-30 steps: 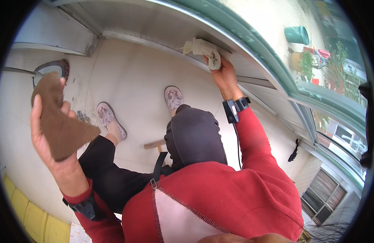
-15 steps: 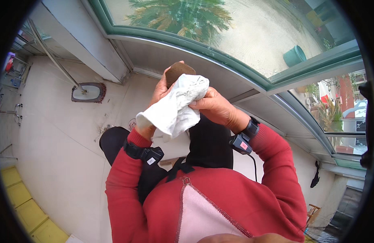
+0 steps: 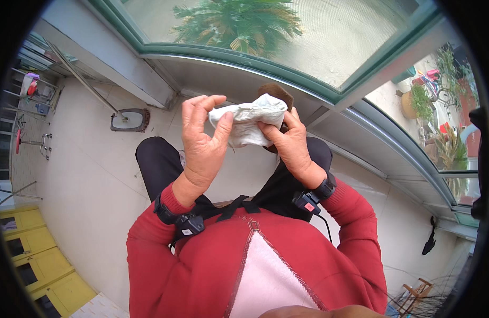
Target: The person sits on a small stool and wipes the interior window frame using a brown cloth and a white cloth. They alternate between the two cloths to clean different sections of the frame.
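Note:
A crumpled white cloth (image 3: 250, 123), baggy like a sleeve or sock, is stretched between my two hands above my lap. My left hand (image 3: 202, 140) has its edge between the thumb, which lies on the near side, and the curved fingers; the index and thumb tips stand apart. My right hand (image 3: 289, 143) is closed on the cloth's other end, thumb on top. Behind that end, against my right fingers, is a brown piece with a rounded edge (image 3: 276, 91); most of it is covered, and its kind cannot be made out.
A green-framed window (image 3: 244, 55) runs along the far side, with a palm (image 3: 239, 24) beyond. To the left, a mop (image 3: 129, 120) stands on the pale floor by a wheeled metal stand (image 3: 43, 146). Yellow cabinets (image 3: 59, 265) are at lower left, a wooden chair (image 3: 414, 297) at lower right.
My left hand has come off the brown piece and moved to the cloth's left edge. The brown piece has shifted right to my right hand, and the cloth is turned more sideways.

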Action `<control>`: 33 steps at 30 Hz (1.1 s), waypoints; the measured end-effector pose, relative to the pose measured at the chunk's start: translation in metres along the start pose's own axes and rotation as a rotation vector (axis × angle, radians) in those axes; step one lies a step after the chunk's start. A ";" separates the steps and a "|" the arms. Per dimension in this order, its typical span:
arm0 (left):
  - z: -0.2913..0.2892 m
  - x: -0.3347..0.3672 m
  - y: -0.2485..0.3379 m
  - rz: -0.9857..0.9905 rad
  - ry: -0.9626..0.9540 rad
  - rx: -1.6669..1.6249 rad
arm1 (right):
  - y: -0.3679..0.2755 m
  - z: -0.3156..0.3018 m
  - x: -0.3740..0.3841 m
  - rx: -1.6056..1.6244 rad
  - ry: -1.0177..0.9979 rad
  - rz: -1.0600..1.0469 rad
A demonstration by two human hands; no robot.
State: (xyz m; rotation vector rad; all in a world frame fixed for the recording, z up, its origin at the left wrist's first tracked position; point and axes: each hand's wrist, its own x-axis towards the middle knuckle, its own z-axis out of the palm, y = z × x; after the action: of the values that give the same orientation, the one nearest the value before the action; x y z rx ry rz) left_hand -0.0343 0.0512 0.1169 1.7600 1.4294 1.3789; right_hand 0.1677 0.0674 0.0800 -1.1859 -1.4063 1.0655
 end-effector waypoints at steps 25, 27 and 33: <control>0.020 0.014 -0.026 -0.185 -0.420 -0.563 | 0.006 0.009 -0.024 0.474 0.067 0.065; 0.014 0.020 -0.039 -0.022 -0.320 -0.404 | 0.004 0.021 -0.010 0.318 0.118 0.036; -0.008 0.033 -0.077 0.150 -0.231 -0.481 | 0.004 0.038 0.034 0.492 0.203 0.225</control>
State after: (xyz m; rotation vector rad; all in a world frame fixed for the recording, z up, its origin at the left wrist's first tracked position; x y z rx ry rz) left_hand -0.0762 0.1052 0.0684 1.6586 0.7767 1.3950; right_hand 0.1287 0.1006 0.0753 -1.0630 -0.8024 1.3133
